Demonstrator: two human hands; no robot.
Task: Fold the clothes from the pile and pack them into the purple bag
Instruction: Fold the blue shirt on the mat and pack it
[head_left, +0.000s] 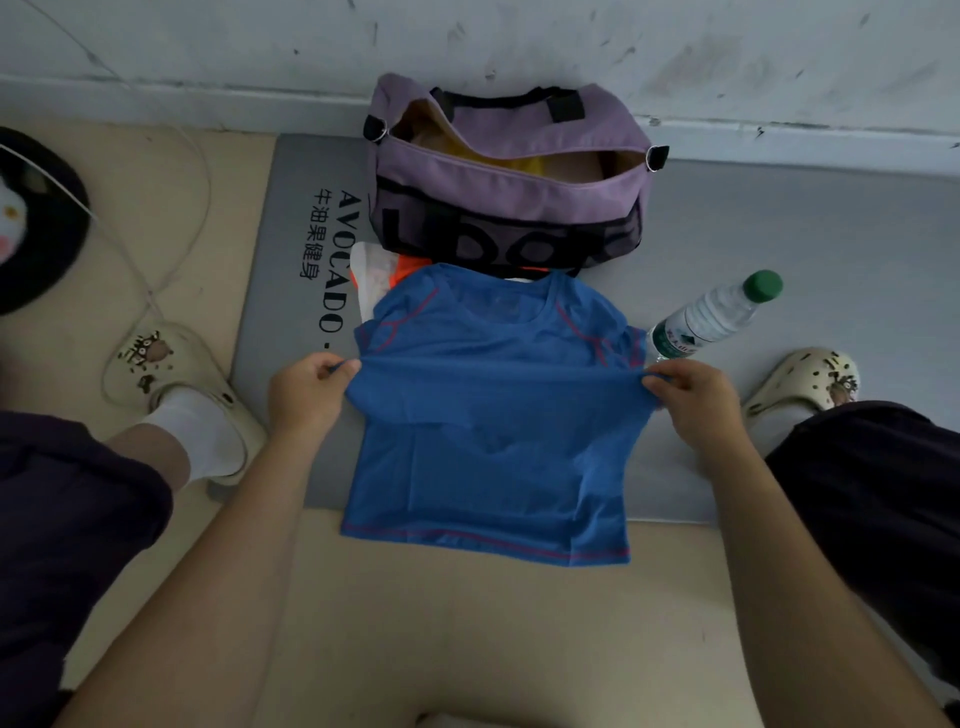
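Inside open purple bag (511, 176), yellow item (522, 165)

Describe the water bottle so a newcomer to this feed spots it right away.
Start at the purple bag against the wall, then drop toward the person's right hand gripping the blue shirt. Just beyond that hand, on the grey mat, lies a clear plastic water bottle. It is the only see-through thing there, with a green cap.
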